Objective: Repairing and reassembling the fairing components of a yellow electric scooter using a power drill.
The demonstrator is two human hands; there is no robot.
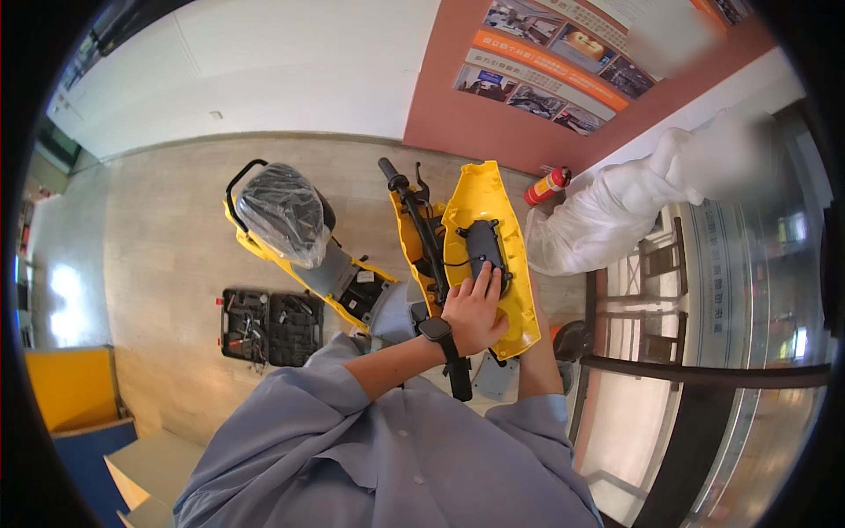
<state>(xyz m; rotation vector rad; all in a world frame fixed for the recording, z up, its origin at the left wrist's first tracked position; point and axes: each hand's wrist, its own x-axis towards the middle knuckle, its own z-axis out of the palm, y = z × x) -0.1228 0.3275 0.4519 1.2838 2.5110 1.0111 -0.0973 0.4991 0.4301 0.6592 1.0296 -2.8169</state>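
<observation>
A yellow plastic front cover (518,264) of a scooter stands tilted with its hollow inner side toward me. A black box-like part (483,244) sits inside it, and a thin black cable runs from it toward the handlebar (424,231). My left hand (475,315), with a black watch at the wrist, lies over the cover; its fingers are stretched out, their tips on the lower end of the black part. My right forearm (540,365) reaches up behind the cover's right edge, which hides the right hand and its fingers.
The yellow-and-grey scooter body, its seat (283,211) wrapped in clear plastic, extends to the left. An open black tool case (271,327) lies on the floor. A red fire extinguisher (547,187) and a white-wrapped object (607,216) stand at right, beside glass panels. Boxes (158,458) are at lower left.
</observation>
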